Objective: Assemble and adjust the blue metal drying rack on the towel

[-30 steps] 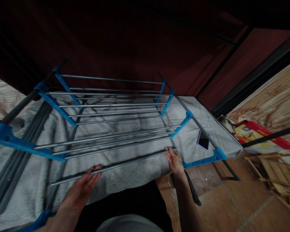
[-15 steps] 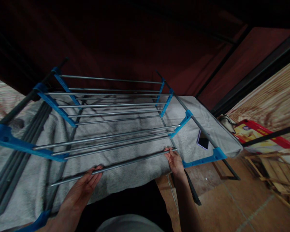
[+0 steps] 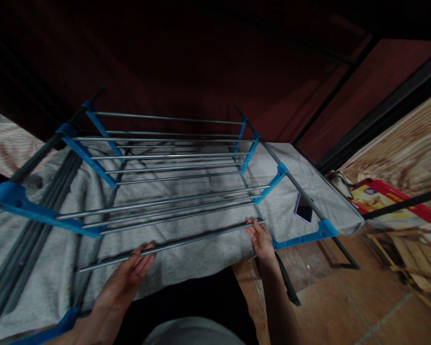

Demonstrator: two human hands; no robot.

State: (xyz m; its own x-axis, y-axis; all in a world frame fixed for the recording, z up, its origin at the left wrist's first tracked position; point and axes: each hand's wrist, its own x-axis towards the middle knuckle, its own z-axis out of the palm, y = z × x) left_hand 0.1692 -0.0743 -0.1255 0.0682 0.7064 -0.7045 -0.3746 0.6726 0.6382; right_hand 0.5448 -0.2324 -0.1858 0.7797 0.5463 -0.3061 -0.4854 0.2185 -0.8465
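A loose grey metal rod [image 3: 201, 237] lies across both my hands, near the front of a rack frame. My left hand [image 3: 131, 273] holds it left of its middle, fingers curled under and thumb on top. Close to the rod's right end, my right hand [image 3: 261, 240] pinches it. The rack [image 3: 172, 155] has several crosswise rods set in blue plastic brackets. Nearest my right hand is a front bracket [image 3: 305, 238] with no rod in it. A matching blue bracket [image 3: 62, 326] shows at the lower left, partly behind my left forearm.
Several long dark tubes [image 3: 32, 239] lie on the grey blanket [image 3: 208, 268] at left. A phone [image 3: 304, 208] rests on the blanket at right. Beyond it are a red and yellow box [image 3: 388, 199] and a wooden folding stool [image 3: 413, 258] on the tiled floor. A dark red curtain [image 3: 172, 57] hangs behind.
Both hands keep their grip on the rod, which has barely moved. The whole view has shifted slightly, with the rack's left side appearing a little further right.
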